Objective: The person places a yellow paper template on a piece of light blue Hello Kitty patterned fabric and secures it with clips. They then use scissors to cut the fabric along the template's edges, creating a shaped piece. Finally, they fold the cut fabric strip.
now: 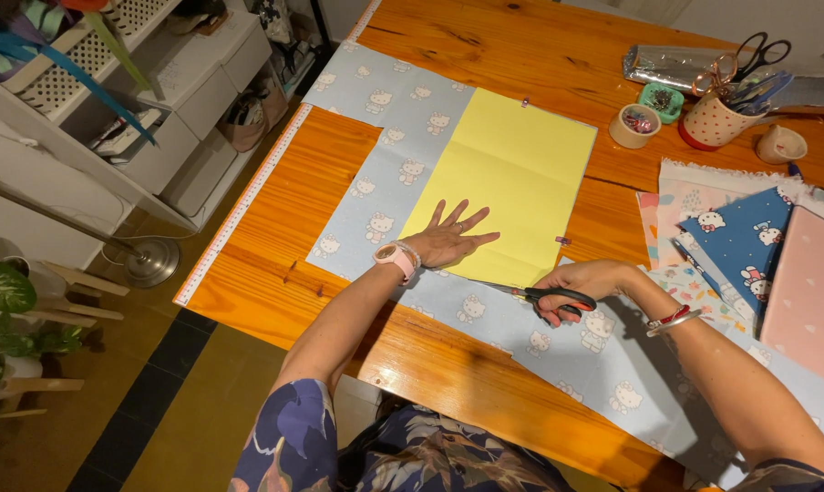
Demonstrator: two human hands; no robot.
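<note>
Left hand [450, 239] lies flat, fingers spread, pinning yellow paper pattern [508, 178] onto pale blue printed fabric [385, 155] so it can't shift; right hand [583, 282] is clenched around red-handled scissors [544, 297], blades at the pattern's lower edge on wooden table [275, 273]

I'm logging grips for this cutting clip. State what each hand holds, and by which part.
The right hand holds scissors by their red and black handle loops. The left hand holds nothing; it lies flat, fingers spread, on the yellow paper over the blue patterned fabric.
</note>
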